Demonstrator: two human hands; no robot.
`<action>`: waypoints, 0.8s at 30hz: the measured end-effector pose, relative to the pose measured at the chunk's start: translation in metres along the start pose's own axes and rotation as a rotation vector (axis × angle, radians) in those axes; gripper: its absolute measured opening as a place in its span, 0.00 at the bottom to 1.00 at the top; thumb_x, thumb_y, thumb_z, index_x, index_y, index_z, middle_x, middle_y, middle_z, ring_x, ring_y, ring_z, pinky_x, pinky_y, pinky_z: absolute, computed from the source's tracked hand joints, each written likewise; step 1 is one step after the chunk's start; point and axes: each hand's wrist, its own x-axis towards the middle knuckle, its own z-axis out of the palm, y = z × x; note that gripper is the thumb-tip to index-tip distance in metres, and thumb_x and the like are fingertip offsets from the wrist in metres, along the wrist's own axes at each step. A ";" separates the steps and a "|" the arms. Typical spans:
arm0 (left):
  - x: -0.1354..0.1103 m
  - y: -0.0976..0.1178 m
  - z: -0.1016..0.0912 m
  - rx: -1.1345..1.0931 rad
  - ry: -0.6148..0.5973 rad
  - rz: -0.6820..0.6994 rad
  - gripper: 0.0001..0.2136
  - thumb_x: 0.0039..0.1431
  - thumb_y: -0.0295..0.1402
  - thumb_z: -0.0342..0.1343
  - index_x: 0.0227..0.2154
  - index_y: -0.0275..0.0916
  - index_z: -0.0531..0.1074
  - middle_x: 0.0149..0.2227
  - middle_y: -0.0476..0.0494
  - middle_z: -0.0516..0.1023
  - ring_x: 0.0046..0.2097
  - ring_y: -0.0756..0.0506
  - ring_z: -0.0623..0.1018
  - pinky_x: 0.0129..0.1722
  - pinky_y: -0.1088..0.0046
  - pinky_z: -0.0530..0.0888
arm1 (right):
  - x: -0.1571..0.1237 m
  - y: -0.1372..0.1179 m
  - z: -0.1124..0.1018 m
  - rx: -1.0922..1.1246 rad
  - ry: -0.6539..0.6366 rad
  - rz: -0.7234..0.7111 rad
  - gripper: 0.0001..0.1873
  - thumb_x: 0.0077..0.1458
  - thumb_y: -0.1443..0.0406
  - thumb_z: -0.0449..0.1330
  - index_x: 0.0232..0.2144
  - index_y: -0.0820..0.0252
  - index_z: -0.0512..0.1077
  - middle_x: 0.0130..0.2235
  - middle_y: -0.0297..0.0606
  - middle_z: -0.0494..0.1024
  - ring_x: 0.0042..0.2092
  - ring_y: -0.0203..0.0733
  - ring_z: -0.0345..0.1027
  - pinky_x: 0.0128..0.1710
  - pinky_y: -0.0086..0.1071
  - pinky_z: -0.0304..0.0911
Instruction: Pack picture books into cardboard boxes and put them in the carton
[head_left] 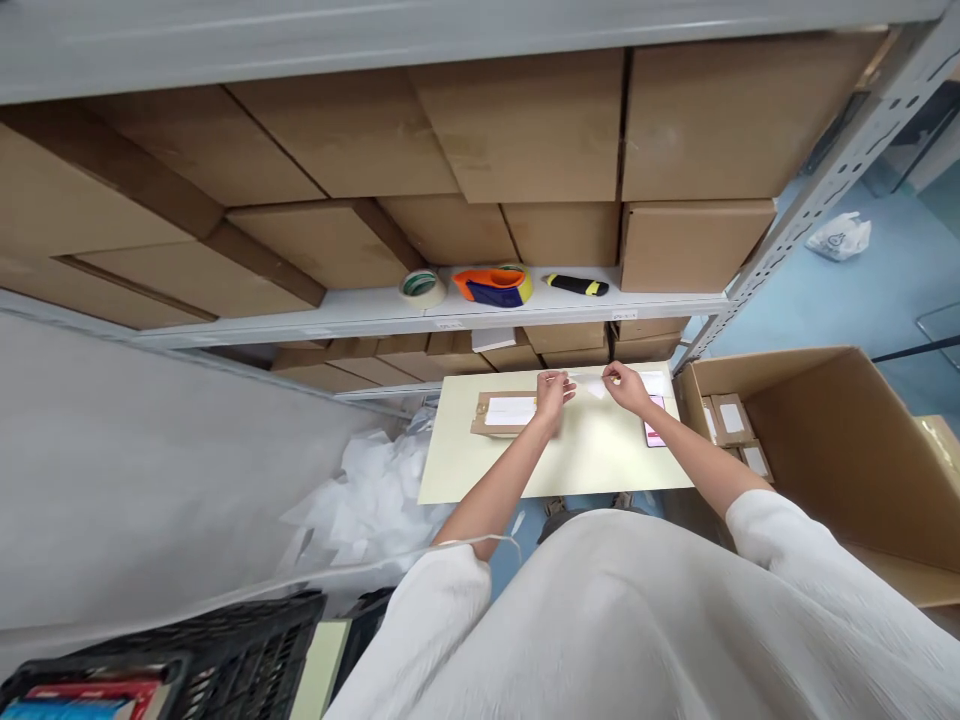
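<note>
Over the pale yellow tabletop [480, 475], a thin white label or slip of paper [592, 384] is stretched between my two hands. My left hand [553, 392] pinches it at the left end, with the other fingers slightly apart. At the opposite end, my right hand [627, 386] grips it between thumb and fingers. A small cardboard box [480, 424] with a white label on top lies just left of my left hand. Below my right wrist lies a phone [655, 432] with a lit pinkish screen. White paper [657, 383] lies beyond that wrist.
A tape roll [421, 288], an orange and blue tape dispenser [495, 287] and a black and yellow utility knife [576, 285] lie on the shelf ahead, before stacked cartons [525, 130]. At right stands an open carton [847, 450] holding small boxes. White scraps [367, 495] pile at left.
</note>
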 end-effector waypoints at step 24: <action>0.036 -0.036 -0.210 0.272 -0.010 0.220 0.25 0.57 0.24 0.66 0.56 0.44 0.70 0.42 0.49 0.78 0.39 0.48 0.79 0.46 0.69 0.76 | -0.006 -0.098 0.171 0.080 0.080 0.365 0.22 0.46 0.62 0.65 0.45 0.52 0.70 0.37 0.28 0.74 0.35 0.39 0.71 0.38 0.34 0.70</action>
